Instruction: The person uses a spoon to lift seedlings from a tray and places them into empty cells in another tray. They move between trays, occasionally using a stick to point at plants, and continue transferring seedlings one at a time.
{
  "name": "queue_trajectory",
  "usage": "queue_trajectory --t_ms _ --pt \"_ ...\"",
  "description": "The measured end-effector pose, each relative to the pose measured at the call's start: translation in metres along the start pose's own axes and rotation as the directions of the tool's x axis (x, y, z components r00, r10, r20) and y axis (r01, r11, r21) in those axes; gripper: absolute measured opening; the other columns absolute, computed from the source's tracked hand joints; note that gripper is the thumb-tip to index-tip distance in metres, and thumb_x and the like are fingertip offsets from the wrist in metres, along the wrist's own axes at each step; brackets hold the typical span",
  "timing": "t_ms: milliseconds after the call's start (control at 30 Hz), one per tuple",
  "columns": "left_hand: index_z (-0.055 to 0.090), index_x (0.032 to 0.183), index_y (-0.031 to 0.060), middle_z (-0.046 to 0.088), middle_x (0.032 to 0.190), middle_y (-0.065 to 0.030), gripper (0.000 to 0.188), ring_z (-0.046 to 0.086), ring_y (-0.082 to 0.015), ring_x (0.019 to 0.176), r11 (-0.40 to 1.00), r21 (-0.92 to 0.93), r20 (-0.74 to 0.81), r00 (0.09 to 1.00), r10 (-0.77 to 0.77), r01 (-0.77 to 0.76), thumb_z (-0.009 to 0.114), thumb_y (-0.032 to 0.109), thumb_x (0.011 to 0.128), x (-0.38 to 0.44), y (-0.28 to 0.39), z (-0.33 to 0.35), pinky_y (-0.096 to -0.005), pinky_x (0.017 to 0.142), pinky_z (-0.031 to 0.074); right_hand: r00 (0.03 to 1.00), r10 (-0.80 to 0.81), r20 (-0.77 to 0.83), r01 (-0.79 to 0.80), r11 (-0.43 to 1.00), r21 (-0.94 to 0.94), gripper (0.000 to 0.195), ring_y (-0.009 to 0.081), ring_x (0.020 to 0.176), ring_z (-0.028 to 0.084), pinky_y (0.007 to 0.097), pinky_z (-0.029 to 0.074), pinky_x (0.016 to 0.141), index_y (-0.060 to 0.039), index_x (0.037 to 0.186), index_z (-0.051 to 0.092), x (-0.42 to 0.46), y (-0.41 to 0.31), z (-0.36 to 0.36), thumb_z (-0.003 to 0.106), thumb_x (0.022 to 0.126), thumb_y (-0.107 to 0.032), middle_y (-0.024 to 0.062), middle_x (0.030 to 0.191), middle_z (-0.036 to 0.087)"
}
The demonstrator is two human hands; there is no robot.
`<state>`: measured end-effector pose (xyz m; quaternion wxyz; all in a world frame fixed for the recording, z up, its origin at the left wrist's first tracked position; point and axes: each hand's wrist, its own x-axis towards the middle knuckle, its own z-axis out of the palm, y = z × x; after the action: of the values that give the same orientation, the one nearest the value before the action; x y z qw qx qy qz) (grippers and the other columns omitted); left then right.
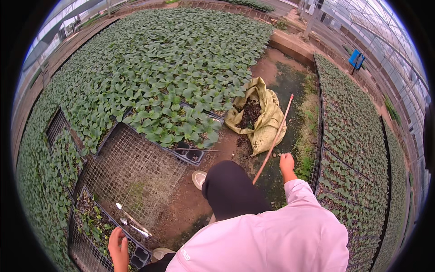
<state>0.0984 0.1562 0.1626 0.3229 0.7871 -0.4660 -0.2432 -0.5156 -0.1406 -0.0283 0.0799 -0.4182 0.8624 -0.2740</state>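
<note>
My left hand (119, 246) is beside a black seedling tray (141, 253) with sparse, drooping seedlings (97, 224). Its thumb is apart from the fingers, and nothing shows between them. Just past it, a metal spoon (125, 221) and a second spoon (119, 206) lie on wire mesh (136, 173). On the other side, my right hand (287, 164) hangs above the ground with curled fingers; whether they hold anything cannot be seen. Close to it are a reddish pole (276, 139) and a yellowish woven sack (268, 134), its mouth open on dark soil (249, 114).
Dense leafy seedlings (163, 68) in trays cover the left and far bed. A thin rod (200, 150) lies across the near tray's corner. More seedling trays (350, 153) line the right. A blue backpack-like object (356, 60) stands beyond them. Bare soil (200, 207) forms the walkway.
</note>
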Motion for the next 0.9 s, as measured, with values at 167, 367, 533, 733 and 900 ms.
queue_trajectory --t_ms 167,367,533,733,900 --pt "0.054 0.104 -0.0006 0.053 0.114 -0.0134 0.029 0.055 -0.0209 0.084 0.976 0.216 -0.06 0.998 0.032 -0.019 0.053 -0.005 0.075 0.015 -0.006 0.011 -0.032 0.076 0.045 0.722 0.357 0.593 -0.361 0.925 -0.117 0.041 0.0182 0.057 0.056 0.0345 0.047 0.05 -0.0019 0.08 0.059 -0.053 0.139 0.101 0.053 0.083 -0.043 0.0079 0.069 0.06" --pt "0.058 0.098 0.0031 0.055 0.109 -0.0164 0.023 0.053 -0.0322 0.1 0.838 0.54 -0.056 0.99 0.127 -0.076 0.056 0.008 0.075 0.008 -0.009 0.001 -0.0368 0.085 0.043 0.437 0.005 0.899 -0.898 0.055 0.436 0.088 0.0291 0.122 0.036 0.0452 0.031 0.095 -0.0055 0.134 0.018 -0.074 0.083 0.146 0.045 0.076 -0.066 0.0154 0.132 0.034" --pt "0.058 0.1 0.0066 0.055 0.11 -0.0132 0.024 0.051 -0.0302 0.103 0.827 0.56 -0.121 0.992 0.029 0.044 0.056 0.01 0.076 -0.008 -0.031 -0.003 -0.0373 0.088 0.042 0.601 0.342 0.722 -0.799 0.269 0.538 0.044 0.016 0.048 0.039 0.0312 0.036 0.045 -0.0082 0.071 0.041 -0.012 0.051 0.15 0.048 0.084 -0.049 0.0018 0.056 0.04" --pt "0.058 0.1 0.0066 0.054 0.111 -0.0109 0.024 0.052 -0.0281 0.103 0.857 0.516 -0.092 0.993 0.075 -0.017 0.056 0.013 0.077 -0.012 -0.029 0.0 -0.0366 0.087 0.043 0.879 0.328 0.346 -0.472 0.498 0.728 0.042 0.013 0.038 0.034 0.0259 0.028 0.033 -0.0053 0.066 0.04 -0.008 -0.016 0.068 0.046 0.087 -0.041 0.0018 0.049 0.038" --pt "0.057 0.103 0.0075 0.056 0.106 -0.01 0.027 0.054 -0.0287 0.097 0.867 0.476 0.099 0.988 0.116 -0.149 0.056 0.016 0.078 -0.005 -0.026 0.011 -0.0374 0.083 0.044 0.937 -0.244 0.249 -0.079 0.547 0.833 0.035 0.006 0.038 0.032 0.0212 0.026 0.033 -0.0013 0.087 0.046 -0.01 -0.105 -0.059 0.04 0.092 -0.036 -0.0027 0.051 0.034"
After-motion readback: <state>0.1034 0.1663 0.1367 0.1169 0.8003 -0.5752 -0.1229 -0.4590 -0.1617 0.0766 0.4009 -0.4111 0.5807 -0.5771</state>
